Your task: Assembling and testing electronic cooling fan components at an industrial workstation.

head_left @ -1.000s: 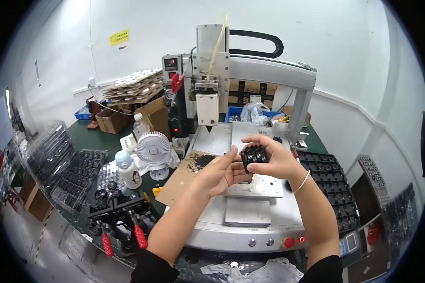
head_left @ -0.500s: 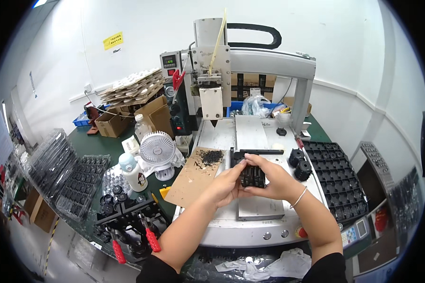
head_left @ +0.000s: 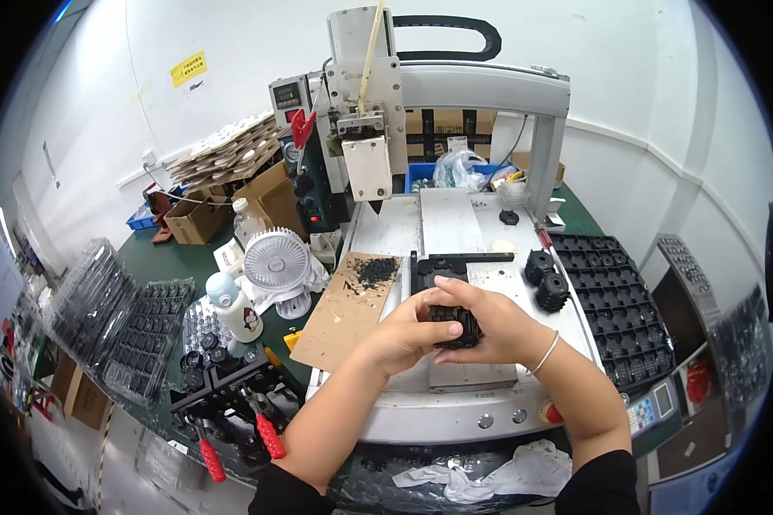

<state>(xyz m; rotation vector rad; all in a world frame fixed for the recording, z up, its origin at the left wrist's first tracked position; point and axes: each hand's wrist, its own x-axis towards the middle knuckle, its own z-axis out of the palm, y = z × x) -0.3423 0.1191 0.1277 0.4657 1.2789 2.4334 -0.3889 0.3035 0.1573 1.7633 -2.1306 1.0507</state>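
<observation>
Between my two hands is a black ribbed plastic part (head_left: 458,324), held above the front of the machine's white bed. My left hand (head_left: 406,333) grips it from the left, with the thumb across its front. My right hand (head_left: 505,330), a thin bracelet at its wrist, wraps it from the right and behind. Fingers hide much of the part. Just beyond my hands a black fixture (head_left: 440,269) with a long bar sits on the bed. Right of it stand similar round black parts (head_left: 551,293).
A gantry machine head (head_left: 368,170) hangs over the bed's far left. Left are a cardboard sheet with black scraps (head_left: 375,273), a white fan (head_left: 277,264), a bottle (head_left: 234,309) and a red-handled clamp jig (head_left: 223,403). A black parts tray (head_left: 614,318) lies right.
My hands have drawn slightly nearer and lower with the black part, away from the fixture. The left thumb now lies across the part's front. The whole view has shifted a little.
</observation>
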